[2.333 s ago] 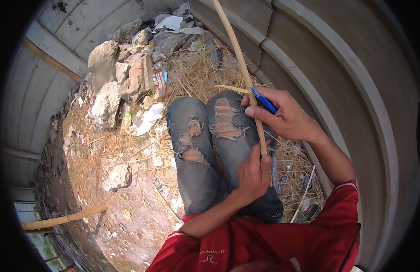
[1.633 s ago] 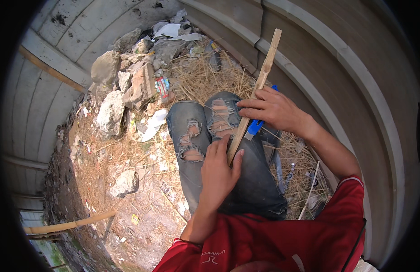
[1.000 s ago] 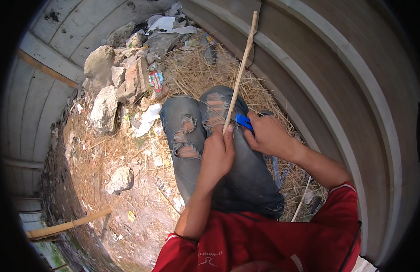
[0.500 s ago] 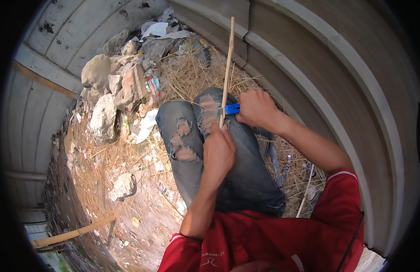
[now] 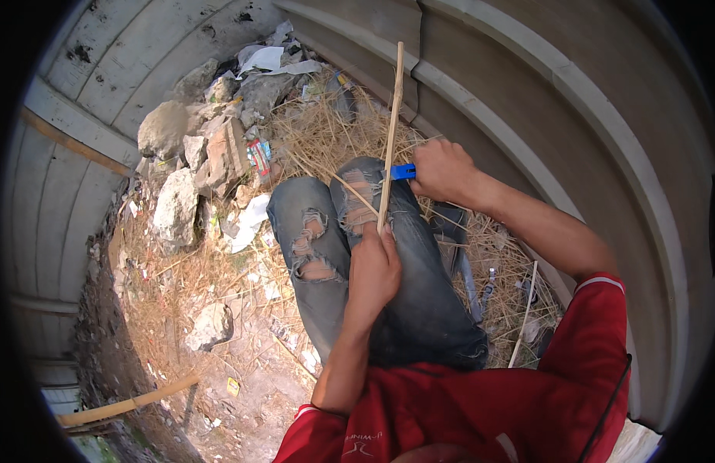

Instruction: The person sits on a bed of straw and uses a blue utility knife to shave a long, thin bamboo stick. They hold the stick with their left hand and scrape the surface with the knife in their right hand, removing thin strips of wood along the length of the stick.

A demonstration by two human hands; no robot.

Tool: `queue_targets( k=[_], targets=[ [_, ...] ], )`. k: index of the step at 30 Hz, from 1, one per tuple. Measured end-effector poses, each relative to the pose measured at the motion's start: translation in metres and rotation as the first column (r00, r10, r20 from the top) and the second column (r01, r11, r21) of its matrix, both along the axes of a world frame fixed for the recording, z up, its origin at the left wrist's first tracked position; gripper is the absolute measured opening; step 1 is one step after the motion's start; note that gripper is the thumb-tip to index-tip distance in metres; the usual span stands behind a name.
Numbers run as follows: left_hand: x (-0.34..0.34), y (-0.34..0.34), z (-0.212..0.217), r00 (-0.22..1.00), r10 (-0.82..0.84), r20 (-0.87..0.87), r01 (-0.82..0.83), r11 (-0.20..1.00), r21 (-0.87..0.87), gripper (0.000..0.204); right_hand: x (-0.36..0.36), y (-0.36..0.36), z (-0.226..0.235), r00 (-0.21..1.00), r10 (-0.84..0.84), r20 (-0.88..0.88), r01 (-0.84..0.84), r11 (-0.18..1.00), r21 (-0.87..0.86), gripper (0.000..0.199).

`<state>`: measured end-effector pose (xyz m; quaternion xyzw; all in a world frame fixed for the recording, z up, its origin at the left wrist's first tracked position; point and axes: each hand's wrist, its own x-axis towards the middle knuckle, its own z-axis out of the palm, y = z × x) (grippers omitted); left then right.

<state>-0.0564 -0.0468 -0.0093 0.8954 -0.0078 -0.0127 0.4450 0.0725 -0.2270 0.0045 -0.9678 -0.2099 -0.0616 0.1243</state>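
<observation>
Gripping the lower end of the wooden strip point(image 5: 392, 131), the left hand point(image 5: 374, 266) anchors it over the right leg point(image 5: 419, 270), presumably for steadiness. The strip's free end points to 12 o'clock, leaving its length accessible. The right hand point(image 5: 444, 168), at 1 o'clock from the left, is clenched around a blue cutter point(image 5: 403, 171) held crosswise at the strip, likely for leverage; blade contact cannot be confirmed. A thin sliver point(image 5: 338, 180) extends from near the left fingertips toward 10 o'clock.
</observation>
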Motion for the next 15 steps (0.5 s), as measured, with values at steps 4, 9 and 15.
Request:
queue_targets(
  k=[4,9,15],
  targets=[
    [-0.026,0.002,0.007,0.996,-0.043,-0.076,0.044,0.999,0.010,0.023,0.096,-0.036,0.034,0.907,-0.418,-0.046,0.420,0.905,0.063,0.030],
    [-0.042,0.010,-0.001,0.998,-0.045,-0.035,0.039,0.987,-0.158,0.026,0.122,-0.077,0.048,0.865,-0.498,-0.053,0.498,0.844,0.201,0.029],
    [-0.016,0.027,-0.018,0.950,-0.114,-0.290,-0.034,0.887,-0.460,0.039,0.034,-0.034,0.038,0.961,-0.225,-0.160,0.256,0.942,0.216,0.026]
  ],
)
